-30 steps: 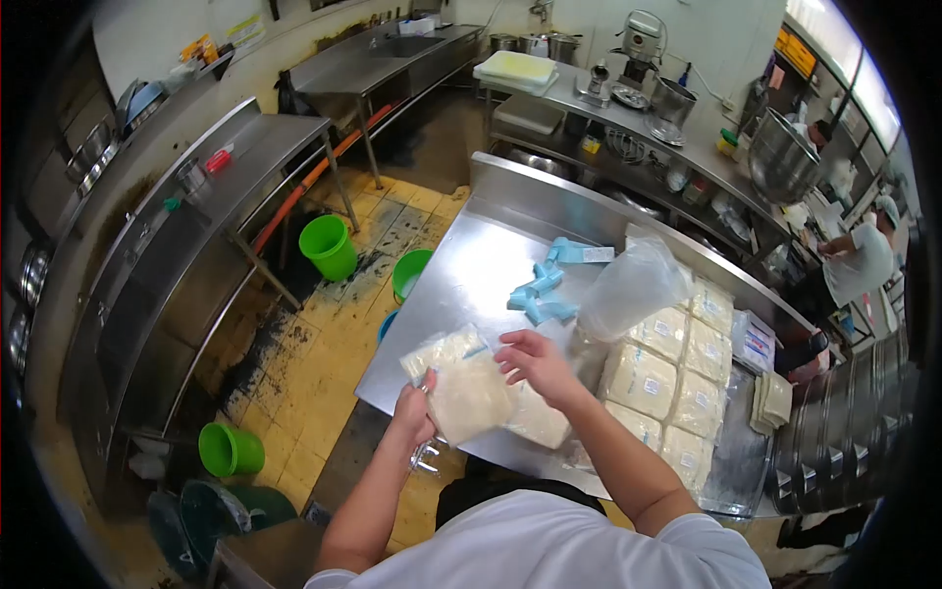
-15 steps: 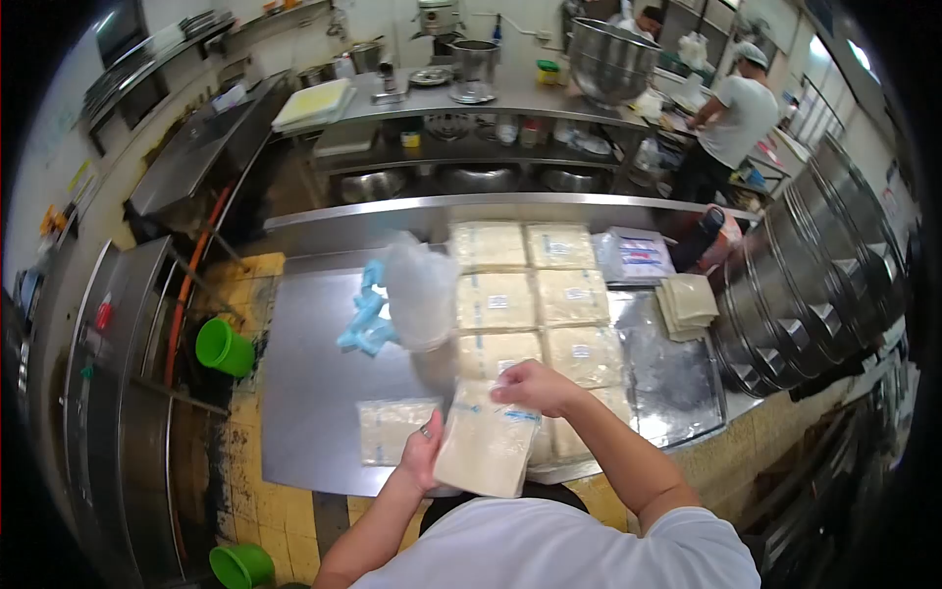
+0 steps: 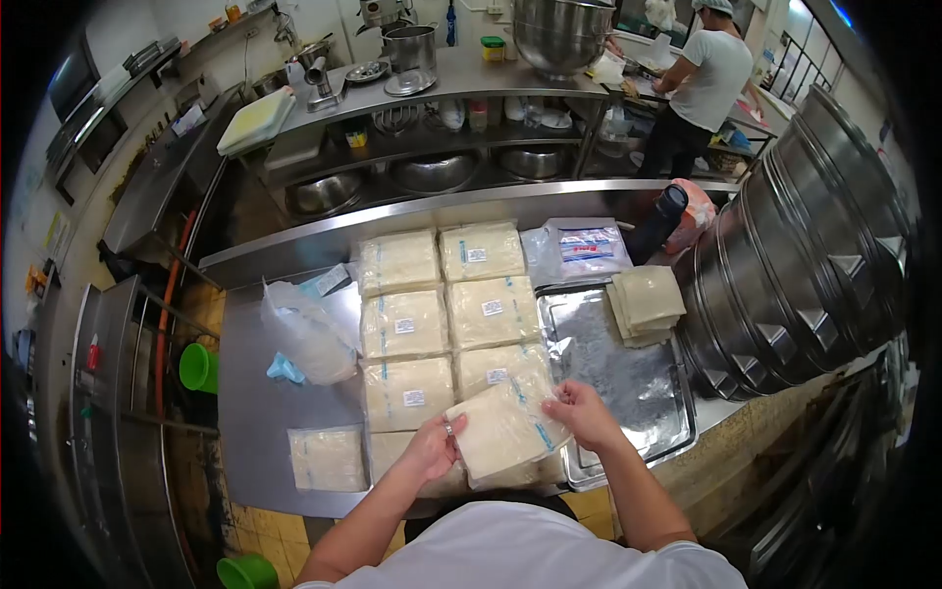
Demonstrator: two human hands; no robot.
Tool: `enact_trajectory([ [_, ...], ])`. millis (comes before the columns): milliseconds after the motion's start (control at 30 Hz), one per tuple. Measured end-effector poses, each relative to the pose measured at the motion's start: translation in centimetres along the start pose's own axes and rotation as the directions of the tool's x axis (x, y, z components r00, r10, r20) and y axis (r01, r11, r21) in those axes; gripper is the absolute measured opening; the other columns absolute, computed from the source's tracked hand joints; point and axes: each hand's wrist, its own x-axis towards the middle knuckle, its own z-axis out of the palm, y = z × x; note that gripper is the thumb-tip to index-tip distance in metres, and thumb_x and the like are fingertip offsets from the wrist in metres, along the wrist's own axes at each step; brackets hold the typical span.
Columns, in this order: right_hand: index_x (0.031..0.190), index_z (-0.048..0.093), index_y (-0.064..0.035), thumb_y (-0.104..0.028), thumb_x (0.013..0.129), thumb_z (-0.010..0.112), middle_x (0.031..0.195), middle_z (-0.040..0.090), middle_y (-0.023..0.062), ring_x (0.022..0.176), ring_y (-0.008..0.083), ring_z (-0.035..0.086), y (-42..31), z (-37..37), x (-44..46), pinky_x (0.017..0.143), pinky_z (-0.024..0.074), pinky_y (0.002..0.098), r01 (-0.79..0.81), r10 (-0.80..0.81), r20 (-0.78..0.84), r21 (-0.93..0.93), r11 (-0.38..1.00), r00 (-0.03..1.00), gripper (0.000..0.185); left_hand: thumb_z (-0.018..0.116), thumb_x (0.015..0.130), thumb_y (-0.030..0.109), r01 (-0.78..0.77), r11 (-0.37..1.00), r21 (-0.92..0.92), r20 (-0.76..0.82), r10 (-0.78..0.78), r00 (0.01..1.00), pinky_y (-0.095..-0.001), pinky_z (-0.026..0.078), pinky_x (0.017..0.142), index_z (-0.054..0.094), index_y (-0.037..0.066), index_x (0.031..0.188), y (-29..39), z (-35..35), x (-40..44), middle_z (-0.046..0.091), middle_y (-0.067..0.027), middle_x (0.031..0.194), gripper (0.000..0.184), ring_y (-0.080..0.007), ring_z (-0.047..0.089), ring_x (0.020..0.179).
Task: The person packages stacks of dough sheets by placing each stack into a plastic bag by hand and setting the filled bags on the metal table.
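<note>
I hold a clear plastic packet of cream-coloured square sheets point(image 3: 500, 432) with a blue printed strip. My left hand point(image 3: 434, 449) is closed on its left edge, and my right hand point(image 3: 586, 416) pinches its upper right corner. The packet is tilted over the near end of two columns of similar labelled packets point(image 3: 404, 326) on the steel table point(image 3: 255, 412), partly hiding the nearest ones. Another packet point(image 3: 327, 459) lies alone left of my left hand. A bunched translucent plastic bag point(image 3: 312, 339) lies farther left, partly covering blue pieces point(image 3: 285, 369).
Right of the packets is a metal tray point(image 3: 613, 358) with stacked loose sheets point(image 3: 648, 302). Behind it lie a printed plastic package point(image 3: 587, 245) and a dark bottle point(image 3: 659, 221). Tall stacked steamers point(image 3: 795, 255) stand at right. A co-worker point(image 3: 708, 79) stands at the back right.
My view has shifted. The held packet has moved right and turned, and my right hand has gone from its top to its right corner. The plastic bag has sagged leftward over the blue pieces.
</note>
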Motion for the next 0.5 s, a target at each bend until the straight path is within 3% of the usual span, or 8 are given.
enact_trajectory([
  [100,0.1,0.065,-0.0022,-0.006,0.09,0.074,0.085,0.065,0.0006,0.074,0.0073,0.059,-2.0,-1.7,0.2,0.066,0.0497,0.0263,-0.019,0.014,0.061,0.095,0.995,0.998,0.014,0.062,0.102,0.02,0.002,1.0,-0.013,-0.021,-0.002,1.0,-0.038,0.058,0.091,0.053,-0.001,0.137,0.8,1.9,0.5,0.068,-0.0095,0.123,0.041,-0.0219,0.069,0.108],
  [167,0.095,0.063,-0.0034,-0.004,0.09,0.075,0.089,0.067,0.0019,0.077,0.0071,0.062,-2.7,-3.1,0.9,0.067,0.0522,0.0265,-0.027,0.012,0.124,0.118,0.993,0.992,0.013,0.061,0.102,0.017,0.007,0.999,-0.041,0.094,-0.003,0.996,-0.0379,0.058,0.091,0.054,-0.001,0.136,2.0,2.7,-0.1,0.068,-0.0097,0.123,0.039,-0.0213,0.069,0.109],
  [267,0.101,0.067,-0.0017,-0.002,0.09,0.074,0.092,0.069,0.0026,0.076,0.0077,0.063,-7.2,-3.8,1.6,0.067,0.0525,0.026,-0.018,-0.006,0.281,0.084,0.996,0.96,0.013,0.059,0.102,0.013,0.031,0.999,-0.042,0.338,-0.015,0.941,-0.0383,0.058,0.092,0.054,-0.001,0.137,5.0,5.3,-1.3,0.067,-0.0102,0.124,0.038,-0.021,0.068,0.11],
  [300,0.104,0.068,-0.0011,-0.002,0.09,0.074,0.093,0.07,0.0032,0.079,0.0081,0.064,-8.8,-3.5,2.2,0.068,0.0526,0.0258,-0.004,0.006,0.307,-0.007,1.0,0.952,0.015,0.058,0.102,0.012,0.044,0.998,-0.035,0.426,-0.024,0.905,-0.0385,0.058,0.093,0.053,-0.001,0.138,5.9,6.2,-1.2,0.067,-0.0104,0.125,0.038,-0.021,0.068,0.11],
  [367,0.109,0.069,0.0,-0.002,0.09,0.074,0.096,0.071,0.0045,0.083,0.0088,0.065,-11.5,-2.4,3.8,0.072,0.0528,0.0254,0.031,0.04,0.359,-0.189,0.982,0.932,0.02,0.059,0.103,0.015,0.035,0.974,0.226,0.304,-0.104,0.947,-0.0404,0.055,0.099,0.05,0.0,0.142,5.6,7.1,0.9,0.065,-0.011,0.128,0.043,-0.0221,0.066,0.114],
  [400,0.111,0.069,0.0004,-0.004,0.091,0.073,0.097,0.071,0.0053,0.086,0.01,0.066,-11.7,-2.4,4.8,0.075,0.053,0.0256,0.044,0.004,0.347,-0.131,0.99,0.938,0.021,0.06,0.103,0.017,0.039,0.935,0.353,0.237,-0.13,0.963,-0.0414,0.054,0.101,0.048,0.001,0.144,5.1,7.6,2.1,0.065,-0.0113,0.13,0.046,-0.0227,0.065,0.117],
  [467,0.115,0.069,0.001,-0.006,0.092,0.073,0.099,0.072,0.0071,0.091,0.0123,0.067,-11.2,-2.5,7.4,0.08,0.0534,0.0259,0.076,-0.068,0.312,-0.012,0.997,0.948,0.025,0.062,0.102,0.025,0.033,0.978,0.206,0.208,-0.077,0.975,-0.0455,0.049,0.107,0.046,0.001,0.146,4.2,9.0,4.2,0.061,-0.0129,0.137,0.053,-0.0264,0.061,0.124],
  [500,0.124,0.063,0.001,-0.014,0.094,0.072,0.114,0.071,0.0123,0.103,0.0193,0.068,-11.0,-4.0,8.3,0.09,0.0545,0.0347,-0.045,0.014,0.288,0.103,0.994,0.958,0.035,0.064,0.101,0.03,0.026,0.991,0.131,0.191,-0.051,0.98,-0.0476,0.047,0.11,0.045,0.001,0.147,4.1,9.4,5.2,0.059,-0.0136,0.14,0.057,-0.0282,0.059,0.128],
])
